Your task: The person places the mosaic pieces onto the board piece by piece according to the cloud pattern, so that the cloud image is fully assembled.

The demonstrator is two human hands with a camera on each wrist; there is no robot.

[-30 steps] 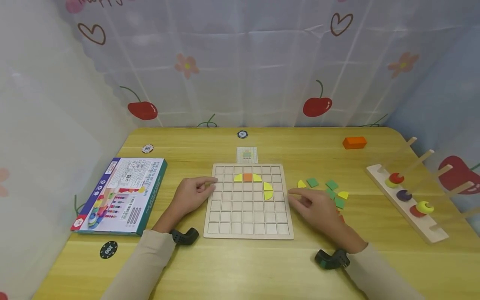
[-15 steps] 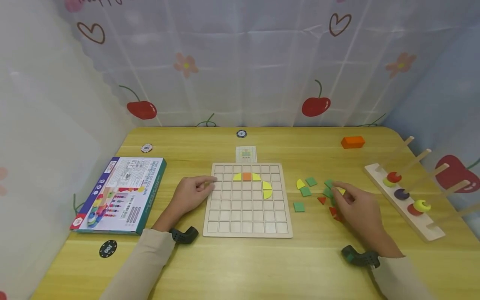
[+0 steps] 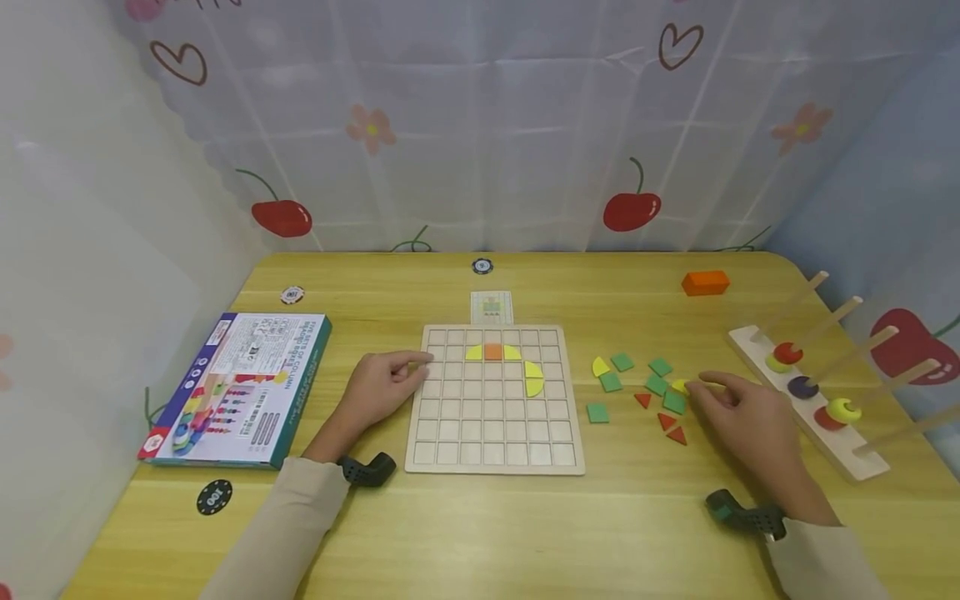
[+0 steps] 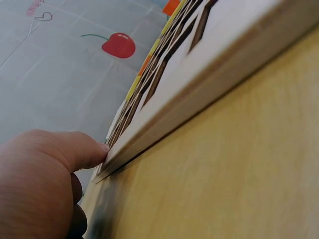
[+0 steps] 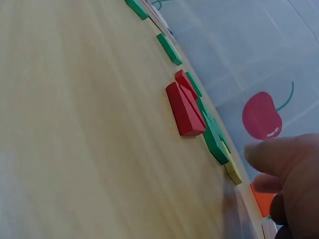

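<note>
My left hand (image 3: 381,386) rests at the left edge of a wooden grid board (image 3: 483,432); in the left wrist view a fingertip touches the board's rim (image 4: 194,94). An orange square (image 3: 492,352) sits in the grid between two yellow quarter-circles, with another yellow pair (image 3: 534,379) lower right. Over by the loose pieces, my right hand (image 3: 750,421) has its fingertips beside a yellow quarter-circle (image 3: 678,386), partly covered by them. In the right wrist view a gap shows between the fingertip and the yellow piece (image 5: 233,170). Several green squares (image 3: 673,402) and red triangles (image 3: 677,436) lie close by.
A pattern card (image 3: 491,307) lies behind the board. On the left are a flat box (image 3: 247,392) and a black chip (image 3: 215,497). To the right stand a wooden peg rack (image 3: 817,412) with coloured beads and an orange block (image 3: 706,283).
My right hand has moved right from the board's edge, across the loose pieces, to the yellow quarter-circle. A green square now shows near the board's right side. My left hand stays put.
</note>
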